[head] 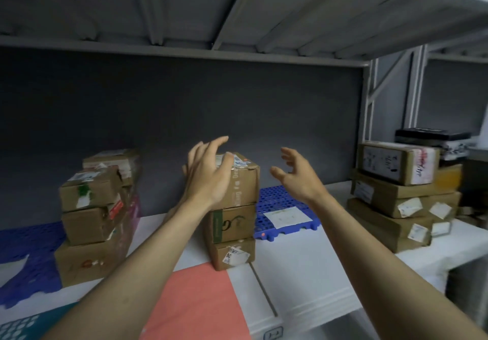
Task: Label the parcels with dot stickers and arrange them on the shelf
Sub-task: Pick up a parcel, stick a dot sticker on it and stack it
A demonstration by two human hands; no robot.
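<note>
The top cardboard parcel (239, 178) crowned the middle stack, touching the left hand's (208, 173) relaxed fingers; the right hand (295, 173) hovered beside it, spread and empty. Square it evenly; a skewed push could topple the stack.

Two bare forearms ran from the lower corners of the head view, with no sleeve showing on either. The left hand (208, 173) and the right hand (297, 174) were bare as well, without gloves, and no ring, watch or band could be seen on fingers or wrists. The arms were slender and smooth, the fingers long with short nails, though some blur left finer detail impossible to make out.
</note>
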